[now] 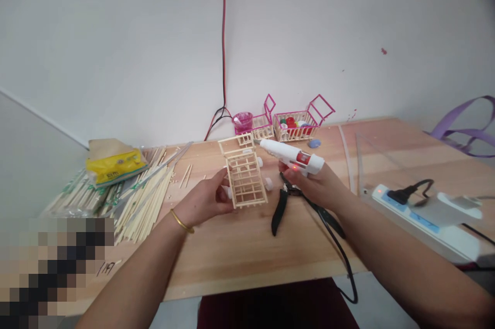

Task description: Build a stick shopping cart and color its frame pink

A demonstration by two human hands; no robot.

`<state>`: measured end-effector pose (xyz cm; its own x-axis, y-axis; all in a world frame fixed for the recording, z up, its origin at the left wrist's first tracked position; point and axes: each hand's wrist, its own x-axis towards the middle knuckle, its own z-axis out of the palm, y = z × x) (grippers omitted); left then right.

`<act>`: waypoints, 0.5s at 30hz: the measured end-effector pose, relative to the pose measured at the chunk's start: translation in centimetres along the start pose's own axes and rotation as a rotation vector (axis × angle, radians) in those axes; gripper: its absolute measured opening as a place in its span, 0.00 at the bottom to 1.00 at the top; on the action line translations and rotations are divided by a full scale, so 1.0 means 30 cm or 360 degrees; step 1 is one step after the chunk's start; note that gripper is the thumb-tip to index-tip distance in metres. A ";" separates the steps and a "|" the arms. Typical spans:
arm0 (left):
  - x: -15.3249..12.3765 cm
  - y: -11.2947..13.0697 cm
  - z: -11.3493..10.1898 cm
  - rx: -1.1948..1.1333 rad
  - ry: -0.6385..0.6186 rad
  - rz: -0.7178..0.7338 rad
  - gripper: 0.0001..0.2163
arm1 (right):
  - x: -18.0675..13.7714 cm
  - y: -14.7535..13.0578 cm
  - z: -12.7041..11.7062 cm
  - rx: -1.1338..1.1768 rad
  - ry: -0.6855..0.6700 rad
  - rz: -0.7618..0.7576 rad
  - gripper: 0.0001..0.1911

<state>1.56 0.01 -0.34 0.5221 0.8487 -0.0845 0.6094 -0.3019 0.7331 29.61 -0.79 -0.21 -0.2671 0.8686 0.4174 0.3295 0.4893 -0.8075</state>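
My left hand grips a small cart made of thin wooden sticks by its left side. The cart has a slatted basket, a stick handle frame at the far end and white round wheels along its sides. In my right hand is a white glue gun with a red window and a lit red light. The gun's nozzle points left, close to the cart's handle frame; whether they touch I cannot tell. Below the gun lie dark-handled pliers, partly behind the gun's cord and my right hand.
Two pink-edged stick carts stand by the wall, one holding colourful jars, the other beside a pink bowl. Loose sticks and a yellow packet lie left. A white power strip is at right, near a purple ribbon.
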 end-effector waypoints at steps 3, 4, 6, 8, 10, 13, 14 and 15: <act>0.000 0.000 0.002 0.0022 0.0011 -0.0020 0.33 | -0.007 -0.010 0.006 -0.0034 0.0020 -0.0018 0.16; 0.000 -0.001 0.003 0.0030 0.0010 -0.0020 0.33 | -0.008 -0.014 0.008 -0.0055 0.0023 -0.0006 0.15; -0.001 -0.004 0.007 0.0049 0.0020 0.0004 0.32 | -0.011 -0.021 0.010 -0.0104 0.0025 0.0028 0.16; -0.002 -0.008 0.010 0.0083 0.0050 0.0044 0.33 | -0.012 -0.026 0.010 -0.0162 0.0028 0.0071 0.16; -0.003 -0.012 0.013 0.0113 0.0089 0.0080 0.34 | -0.013 -0.029 0.009 -0.0211 0.0044 0.0131 0.16; -0.004 -0.014 0.017 0.0133 0.0122 0.0114 0.37 | -0.010 -0.026 0.016 -0.0187 0.0196 0.0257 0.16; -0.003 -0.013 0.018 0.0146 0.0131 0.0118 0.38 | -0.008 -0.023 0.021 -0.0144 0.0257 0.0302 0.17; -0.003 -0.012 0.019 0.0161 0.0138 0.0123 0.39 | -0.005 -0.021 0.028 -0.0089 0.0304 0.0345 0.18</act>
<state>1.63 -0.21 -0.99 0.5190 0.8542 0.0316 0.6285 -0.4064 0.6632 28.68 -1.29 -0.12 -0.0116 0.9497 0.3128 0.4108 0.2897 -0.8645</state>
